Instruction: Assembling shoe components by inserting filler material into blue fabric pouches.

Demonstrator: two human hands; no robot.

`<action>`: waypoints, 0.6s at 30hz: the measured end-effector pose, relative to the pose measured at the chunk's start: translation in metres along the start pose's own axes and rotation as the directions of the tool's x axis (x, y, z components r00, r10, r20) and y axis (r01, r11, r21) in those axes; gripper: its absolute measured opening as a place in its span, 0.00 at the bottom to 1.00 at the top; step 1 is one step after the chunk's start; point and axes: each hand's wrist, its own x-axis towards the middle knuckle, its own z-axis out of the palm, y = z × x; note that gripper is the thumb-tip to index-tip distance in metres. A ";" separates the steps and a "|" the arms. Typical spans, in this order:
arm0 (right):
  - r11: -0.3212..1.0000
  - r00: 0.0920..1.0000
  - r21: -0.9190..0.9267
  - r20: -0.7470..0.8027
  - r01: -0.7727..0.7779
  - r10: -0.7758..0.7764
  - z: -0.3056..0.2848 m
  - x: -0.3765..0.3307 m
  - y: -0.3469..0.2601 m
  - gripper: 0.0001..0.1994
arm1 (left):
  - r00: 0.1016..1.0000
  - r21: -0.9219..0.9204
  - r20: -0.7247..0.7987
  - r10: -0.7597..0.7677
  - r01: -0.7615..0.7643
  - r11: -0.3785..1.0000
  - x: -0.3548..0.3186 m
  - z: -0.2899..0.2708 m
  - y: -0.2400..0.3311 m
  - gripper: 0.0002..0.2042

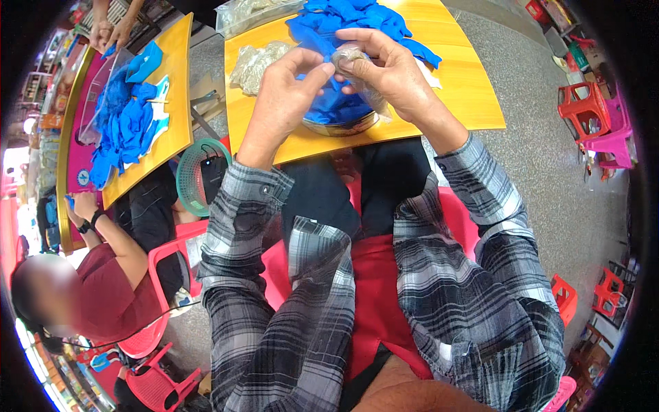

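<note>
Above the near part of the yellow table [473,103], both my hands are raised close together. Thumb and fingers of my left hand [285,93] pinch a thin, see-through blue cloth piece [312,39]. My right hand [395,79] is closed on a crumpled clear plastic bag [351,56] with something greyish-brown in it; what exactly is inside I cannot make out. Directly under my hands stands a round container [343,128] heaped with blue cloth pieces [336,106]. More blue cloth [371,19] is piled behind it.
A clear bag of beige material [257,67] lies left of my hands, near a clear plastic tray [247,19]. Leftward, a co-worker [113,288] sits by a second table [180,89] with blue cloth. A green basket [189,180] stands between. Red stools [583,110] are at right.
</note>
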 end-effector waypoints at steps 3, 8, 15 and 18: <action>0.998 0.997 -0.060 -0.074 0.015 -0.020 0.009 -0.001 -0.006 0.13 | 0.998 -0.005 -0.060 0.015 -0.015 1.000 -0.002 0.000 -0.003 0.08; 0.992 0.993 -0.054 -0.040 0.112 -0.114 0.003 0.004 0.009 0.12 | 0.988 -0.050 -0.154 -0.013 0.005 0.999 0.004 0.003 -0.005 0.08; 0.996 0.995 -0.018 -0.043 0.091 -0.092 0.005 0.001 0.003 0.12 | 0.976 0.137 -0.212 0.050 -0.021 0.990 0.007 -0.003 -0.016 0.08; 0.996 0.998 0.085 -0.059 0.038 -0.033 0.007 -0.001 0.004 0.13 | 0.978 0.164 -0.209 0.018 0.017 0.986 0.007 0.000 -0.015 0.07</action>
